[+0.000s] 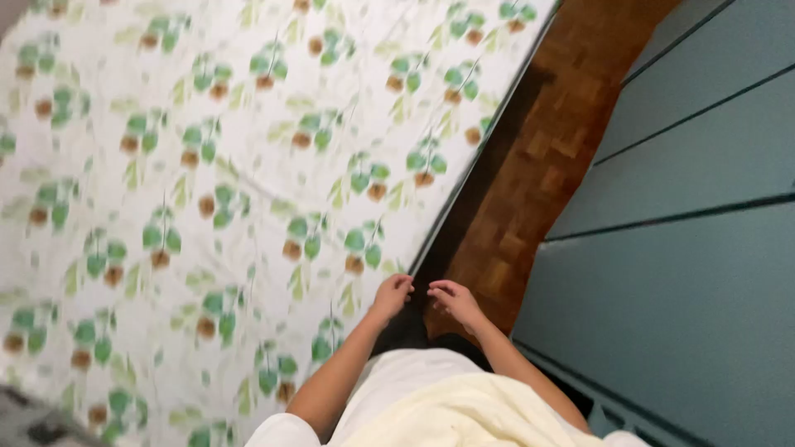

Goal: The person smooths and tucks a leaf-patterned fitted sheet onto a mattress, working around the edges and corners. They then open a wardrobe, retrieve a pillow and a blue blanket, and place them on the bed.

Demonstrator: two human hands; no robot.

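Far left, spread wide across the bed: a white bedsheet point(207, 165) printed with green leaves and brown dots, taut and mostly smooth, faint creases only. Cut off by the picture's top, left and bottom edges. In the bottom left corner, a dark grey patch point(33, 422), blurred and cropped, impossible to identify.

Along the sheet's right border, a dark edge of the bed point(464, 186), running diagonally from upper right down toward the hands.

Next, the left hand point(391, 295), fingers curled loosely at the sheet's edge, just at the border of the print. Blurred; cannot tell whether the grip is pinching fabric or merely touching it. Just beside it, the right hand point(454, 300), fingers bent and slightly parted, over the dark gap between bed and floor, nothing visibly held; whether clenched or released is hard to make out. Both forearms bare, short white sleeves cut off at the bottom.

Below the hands, a pale cream cloth point(464, 414) bunched against the body, its lower part out of frame.

Further right, a strip of brown parquet floor point(538, 182), narrow and partly shadowed. Rightmost, a grey-green wardrobe front point(696, 248) with dark seam lines, closed, contents hidden.
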